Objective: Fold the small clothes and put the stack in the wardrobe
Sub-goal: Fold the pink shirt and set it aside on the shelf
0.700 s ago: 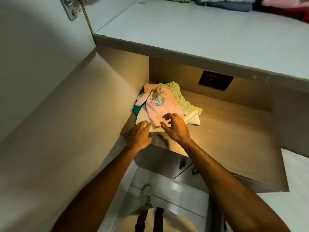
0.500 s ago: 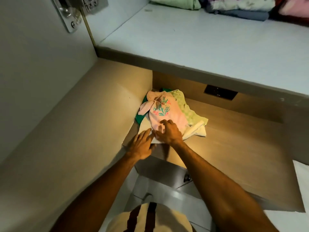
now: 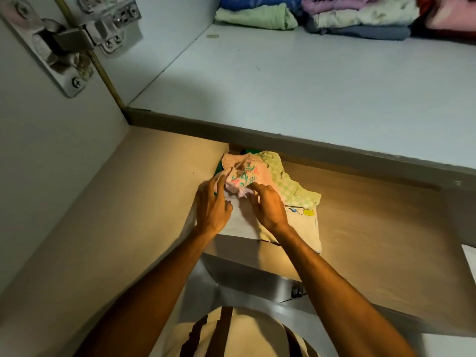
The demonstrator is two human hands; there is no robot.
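Note:
A small stack of clothes lies on the wooden wardrobe shelf point(image 3: 373, 235), pushed against its left wall. On top is a pink garment point(image 3: 246, 173) with a green and pink flower print. Under it lie a light green checked piece point(image 3: 291, 189), a cream piece point(image 3: 301, 225) with a printed drawing, and a dark green one point(image 3: 219, 167) at the back. My left hand point(image 3: 212, 207) and my right hand point(image 3: 268, 204) both pinch the near edge of the pink garment, bunching it up. The back of the stack is hidden under the white shelf above.
A white upper shelf point(image 3: 296, 94) juts out over the wooden one, with folded clothes point(image 3: 322, 16) at its back. A metal door hinge point(image 3: 74, 42) sits top left. Drawer fronts point(image 3: 257, 279) lie below the wooden shelf. My striped top point(image 3: 231, 333) shows at the bottom.
The view has tilted up and closer. Both hands moved forward onto the stack and took hold of the pink garment's near edge, crumpling it back; the cream piece below now shows more.

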